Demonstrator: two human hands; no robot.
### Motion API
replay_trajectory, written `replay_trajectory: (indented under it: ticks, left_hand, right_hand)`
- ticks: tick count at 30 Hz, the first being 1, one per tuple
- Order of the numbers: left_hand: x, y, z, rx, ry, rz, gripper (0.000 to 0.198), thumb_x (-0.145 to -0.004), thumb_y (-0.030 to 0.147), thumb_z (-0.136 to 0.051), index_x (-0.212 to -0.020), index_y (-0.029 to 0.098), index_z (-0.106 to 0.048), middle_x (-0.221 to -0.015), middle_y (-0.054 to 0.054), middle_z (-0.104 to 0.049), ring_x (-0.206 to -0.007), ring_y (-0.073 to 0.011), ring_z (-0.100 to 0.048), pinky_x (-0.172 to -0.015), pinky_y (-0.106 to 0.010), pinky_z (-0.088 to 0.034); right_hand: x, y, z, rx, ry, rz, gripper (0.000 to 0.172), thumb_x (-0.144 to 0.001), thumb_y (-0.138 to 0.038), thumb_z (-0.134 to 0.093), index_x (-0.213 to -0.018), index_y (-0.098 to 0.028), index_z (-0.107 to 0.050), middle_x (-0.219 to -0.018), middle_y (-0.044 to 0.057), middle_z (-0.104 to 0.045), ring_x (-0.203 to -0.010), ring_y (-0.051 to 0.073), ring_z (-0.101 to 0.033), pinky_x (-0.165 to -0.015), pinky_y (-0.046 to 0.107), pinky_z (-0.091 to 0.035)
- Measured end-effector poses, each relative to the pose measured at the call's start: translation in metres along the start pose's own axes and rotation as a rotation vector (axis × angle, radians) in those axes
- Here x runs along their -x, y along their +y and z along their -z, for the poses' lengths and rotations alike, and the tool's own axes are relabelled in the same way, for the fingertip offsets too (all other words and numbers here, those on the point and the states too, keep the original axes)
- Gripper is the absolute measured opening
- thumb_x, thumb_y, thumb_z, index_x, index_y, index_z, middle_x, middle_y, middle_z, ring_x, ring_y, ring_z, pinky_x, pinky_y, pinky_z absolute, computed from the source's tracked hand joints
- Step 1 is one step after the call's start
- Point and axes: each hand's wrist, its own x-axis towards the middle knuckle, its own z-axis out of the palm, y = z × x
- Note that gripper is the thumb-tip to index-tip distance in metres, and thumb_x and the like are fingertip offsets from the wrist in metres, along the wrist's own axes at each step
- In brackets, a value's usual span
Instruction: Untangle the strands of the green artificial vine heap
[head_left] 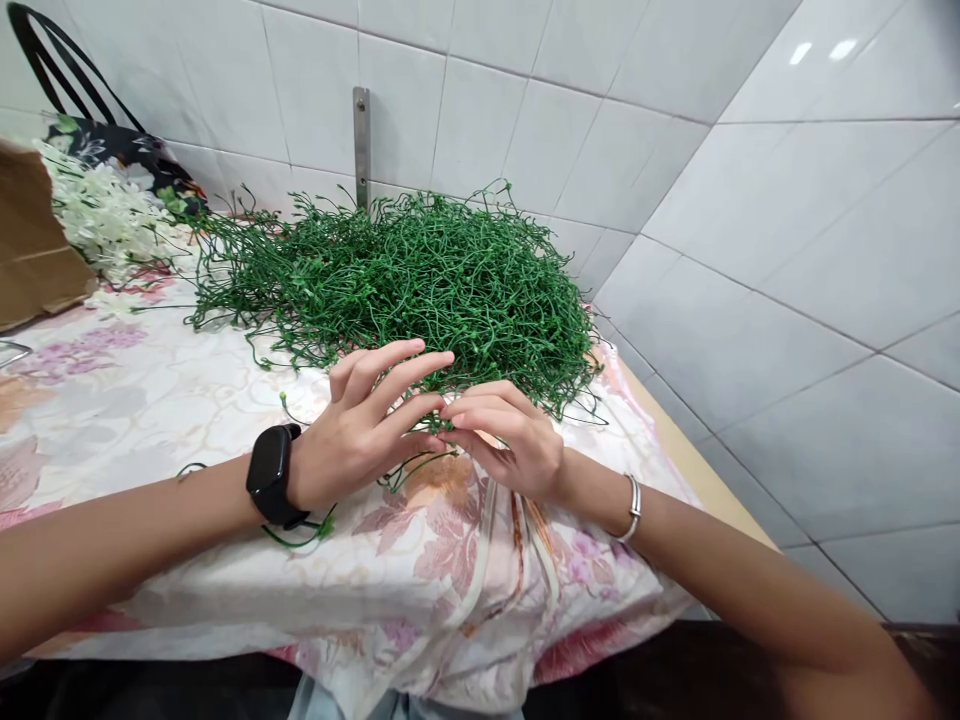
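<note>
Between my two hands, near the front of the table, is a small bunch of thin green artificial stems [409,468]. My left hand [367,425], with a black band on its wrist, pinches the stems between thumb and index finger while its other fingers stretch out. From the other side, my right hand [514,430] has its fingertips closed on the green tips of the same stems. Just behind the hands lies a large tangled pile of green artificial stems [450,280]. Single loose stems lie near my left wrist.
White artificial flowers [105,215] lie at the back left, next to a brown cardboard box [37,240] and a dark floral bag [161,160]. A flowered cloth [150,400] covers the table. Tiled walls [787,210] close off the back and right; a metal bracket [361,140] is fixed behind the pile.
</note>
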Motion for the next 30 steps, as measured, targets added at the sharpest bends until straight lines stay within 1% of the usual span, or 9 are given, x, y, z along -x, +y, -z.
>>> replay_trajectory:
  ticks: [3,7,10,12,15,18,21,25,30]
  left_hand:
    - [-0.0013,-0.0012,-0.0007,0.049,0.017,-0.021,0.018,-0.078,0.032,-0.053,-0.088,0.018,-0.056,-0.106,-0.005,-0.06,-0.107,-0.0224,-0.044,-0.082,-0.038,-0.032]
    - [-0.002,-0.0021,-0.0007,0.106,0.011,-0.044,0.011,-0.08,0.025,-0.051,-0.087,0.017,-0.054,-0.097,-0.003,-0.063,-0.1,-0.0203,-0.048,-0.08,-0.037,-0.031]
    - [-0.0016,-0.0025,-0.0019,0.121,-0.008,-0.054,0.008,-0.081,0.021,-0.05,-0.085,0.015,-0.053,-0.093,-0.003,-0.063,-0.098,-0.0196,-0.049,-0.081,-0.037,-0.03]
    - [-0.0016,-0.0026,-0.0031,0.113,-0.046,-0.047,0.006,-0.081,0.019,-0.049,-0.084,0.014,-0.052,-0.089,-0.003,-0.062,-0.096,-0.0193,-0.049,-0.081,-0.036,-0.029]
    - [-0.0025,-0.0023,-0.0046,0.091,-0.108,-0.029,0.007,-0.083,0.018,-0.045,-0.082,0.013,-0.051,-0.085,-0.003,-0.061,-0.093,-0.0183,-0.049,-0.081,-0.035,-0.029]
    - [-0.0041,-0.001,-0.0052,0.064,-0.152,-0.019,0.01,-0.083,0.019,-0.043,-0.079,0.013,-0.05,-0.079,-0.003,-0.059,-0.089,-0.0178,-0.049,-0.081,-0.035,-0.029]
    - [-0.0051,0.0,-0.005,0.058,-0.168,-0.017,0.012,-0.083,0.02,-0.041,-0.076,0.014,-0.049,-0.072,-0.002,-0.057,-0.083,-0.0163,-0.049,-0.08,-0.034,-0.029]
    - [-0.0035,-0.0013,-0.0041,0.103,-0.186,-0.024,0.017,-0.082,0.027,-0.044,-0.07,0.016,-0.048,-0.064,0.001,-0.053,-0.071,-0.014,-0.046,-0.074,-0.032,-0.028]
    - [0.0006,-0.0018,-0.0039,0.095,-0.142,-0.015,0.013,-0.082,0.025,-0.046,-0.073,0.016,-0.049,-0.065,0.001,-0.055,-0.066,-0.0129,-0.046,-0.069,-0.03,-0.027]
  right_hand:
    - [0.0017,-0.0006,-0.0018,0.001,-0.017,0.021,0.033,-0.072,-0.004,-0.056,-0.1,-0.014,-0.043,-0.086,0.005,-0.061,-0.087,0.013,-0.055,-0.073,0.03,-0.052]
    - [0.0023,-0.0015,-0.0023,0.048,-0.025,-0.033,0.03,-0.074,-0.008,-0.055,-0.102,-0.013,-0.045,-0.087,0.005,-0.06,-0.087,0.014,-0.053,-0.072,0.03,-0.05]
    - [0.0006,-0.0021,-0.0005,0.12,-0.059,-0.081,0.025,-0.076,-0.009,-0.052,-0.1,-0.012,-0.048,-0.088,0.006,-0.059,-0.087,0.015,-0.051,-0.074,0.032,-0.048]
    - [-0.0011,-0.0023,0.0012,0.169,-0.107,-0.09,0.023,-0.077,-0.009,-0.05,-0.1,-0.011,-0.05,-0.089,0.007,-0.059,-0.088,0.016,-0.05,-0.075,0.033,-0.047]
    - [-0.0033,-0.0021,0.0037,0.228,-0.179,-0.088,0.022,-0.078,-0.008,-0.047,-0.1,-0.009,-0.052,-0.086,0.007,-0.06,-0.083,0.016,-0.049,-0.072,0.033,-0.045]
    - [-0.0043,-0.0012,0.0048,0.252,-0.225,-0.101,0.019,-0.081,-0.011,-0.044,-0.097,-0.01,-0.053,-0.083,0.007,-0.059,-0.08,0.016,-0.048,-0.07,0.032,-0.044]
    - [-0.0041,-0.0011,0.0035,0.238,-0.267,-0.111,0.018,-0.082,-0.012,-0.041,-0.094,-0.011,-0.054,-0.085,0.008,-0.059,-0.085,0.017,-0.048,-0.074,0.034,-0.044]
    - [-0.0032,-0.0031,-0.0002,0.147,-0.265,-0.058,0.016,-0.082,-0.011,-0.041,-0.094,-0.009,-0.052,-0.094,0.009,-0.058,-0.096,0.017,-0.048,-0.083,0.034,-0.044]
    - [-0.0032,-0.0059,0.0005,0.115,-0.217,-0.02,0.017,-0.08,-0.009,-0.042,-0.094,-0.008,-0.05,-0.095,0.01,-0.058,-0.097,0.018,-0.048,-0.083,0.035,-0.046]
